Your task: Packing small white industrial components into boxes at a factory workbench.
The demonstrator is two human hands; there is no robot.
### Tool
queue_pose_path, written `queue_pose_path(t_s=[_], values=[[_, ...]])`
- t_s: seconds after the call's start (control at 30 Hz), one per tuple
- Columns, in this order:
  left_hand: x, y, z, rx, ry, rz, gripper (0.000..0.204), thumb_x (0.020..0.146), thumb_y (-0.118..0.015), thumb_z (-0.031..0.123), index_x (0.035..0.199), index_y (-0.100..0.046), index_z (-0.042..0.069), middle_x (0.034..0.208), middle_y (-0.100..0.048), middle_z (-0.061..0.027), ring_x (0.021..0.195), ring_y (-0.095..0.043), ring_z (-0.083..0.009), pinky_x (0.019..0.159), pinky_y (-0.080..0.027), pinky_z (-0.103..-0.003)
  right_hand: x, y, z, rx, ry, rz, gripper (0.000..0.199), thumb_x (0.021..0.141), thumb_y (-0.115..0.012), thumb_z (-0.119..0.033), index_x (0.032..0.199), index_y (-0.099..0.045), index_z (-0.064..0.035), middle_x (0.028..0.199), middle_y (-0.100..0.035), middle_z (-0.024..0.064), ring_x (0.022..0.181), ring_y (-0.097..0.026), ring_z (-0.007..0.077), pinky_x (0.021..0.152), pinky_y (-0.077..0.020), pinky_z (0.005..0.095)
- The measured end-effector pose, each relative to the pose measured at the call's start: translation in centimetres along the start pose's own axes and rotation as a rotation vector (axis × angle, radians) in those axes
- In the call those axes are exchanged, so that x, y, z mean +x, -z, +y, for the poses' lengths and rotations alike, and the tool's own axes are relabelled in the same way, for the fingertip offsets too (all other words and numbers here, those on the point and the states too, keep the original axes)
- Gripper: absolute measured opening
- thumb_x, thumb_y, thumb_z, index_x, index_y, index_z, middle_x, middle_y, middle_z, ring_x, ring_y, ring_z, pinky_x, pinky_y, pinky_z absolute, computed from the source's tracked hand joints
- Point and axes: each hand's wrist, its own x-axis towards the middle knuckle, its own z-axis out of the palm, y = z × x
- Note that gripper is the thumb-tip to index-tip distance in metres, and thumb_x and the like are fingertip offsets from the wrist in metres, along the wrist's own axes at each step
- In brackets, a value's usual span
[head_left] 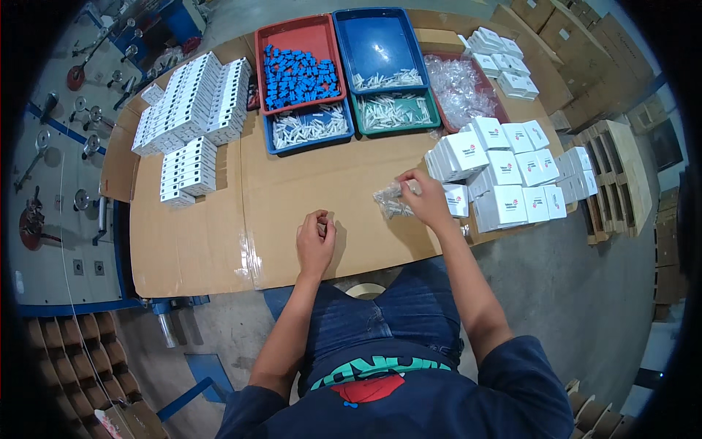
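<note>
My right hand point(426, 199) is closed in a pinch at the upper edge of a small heap of clear plastic bags point(391, 203) with pale slim pieces in them. Its fingertips seem to grip one bag's film. Over the cardboard nearer to me, my left hand point(316, 245) has its fingers curled in. Something small and greyish may lie between them, too hidden to name. Stacked white boxes point(504, 206) with a small red mark stand just right of my right hand.
Cardboard point(285, 190) covers the table. Along its back are a red tray point(298, 28) of blue plugs, blue point(376, 44) and green point(398, 130) trays of pale pieces, and a reddish bin of clear bags point(459, 89). White boxes point(183, 102) stand in rows at the left.
</note>
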Motion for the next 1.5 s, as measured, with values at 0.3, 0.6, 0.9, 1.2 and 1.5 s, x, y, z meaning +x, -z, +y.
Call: queue_pose_path(t_s=[0.3, 0.6, 0.9, 1.2, 1.5], values=[[-0.1, 0.0, -0.1, -0.021, 0.024, -0.016, 0.023, 0.088, -0.07, 0.012, 0.11, -0.067, 0.007, 0.089, -0.067, -0.0059, 0.069, -0.06, -0.02, 0.072, -0.048, -0.036, 0.1, 1.8, -3.1, 1.116, -0.396, 0.041, 0.026, 0.096, -0.067, -0.005, 0.121, -0.068, 0.0028, 0.111, -0.071, 0.0083, 0.102, -0.068, 0.0166, 0.092, -0.0541, 0.0315], [0.0, 0.1, 0.1, -0.009, 0.013, -0.019, 0.023, 0.089, -0.07, 0.011, 0.111, -0.067, 0.007, 0.09, -0.067, -0.0063, 0.07, -0.06, -0.0204, 0.075, -0.048, -0.036, 0.9, 0.5, -3.8, 1.086, -0.244, 0.219, 0.021, 0.098, -0.065, -0.005, 0.116, -0.07, 0.0035, 0.118, -0.072, 0.0143, 0.109, -0.067, 0.0178, 0.096, -0.053, 0.0315], [-0.1, 0.1, -0.2, -0.032, -0.002, -0.024, 0.024, 0.088, -0.069, 0.011, 0.111, -0.067, 0.007, 0.09, -0.067, -0.0059, 0.069, -0.061, -0.0201, 0.076, -0.048, -0.036, 2.8, -0.8, -3.8, 1.01, -0.273, 0.23, 0.009, 0.096, -0.07, -0.006, 0.097, -0.068, 0.0029, 0.105, -0.074, 0.0152, 0.097, -0.071, 0.0192, 0.088, -0.0572, 0.0281], [0.0, 0.4, -0.2, -0.014, -0.029, 0.008, 0.023, 0.087, -0.069, 0.011, 0.11, -0.067, 0.007, 0.09, -0.068, -0.0064, 0.069, -0.062, -0.0208, 0.076, -0.048, -0.037, 16.8, 1.9, -3.0, 0.85, -0.499, 0.096, 0.038, 0.09, -0.08, -0.031, 0.093, -0.056, -0.0028, 0.097, -0.063, 0.0097, 0.083, -0.067, 0.0199, 0.071, -0.0612, 0.0324], [0.0, 0.1, -0.7, 0.002, -0.049, 0.062, 0.019, 0.09, -0.068, 0.013, 0.108, -0.066, 0.006, 0.086, -0.069, -0.0068, 0.065, -0.061, -0.0206, 0.071, -0.049, -0.038, 33.7, 2.8, 4.0, 0.532, -0.557, -0.113, 0.027, 0.077, -0.088, -0.013, 0.086, -0.069, 0.0042, 0.082, -0.067, 0.0137, 0.066, -0.066, 0.0202, 0.055, -0.0538, 0.0302]])
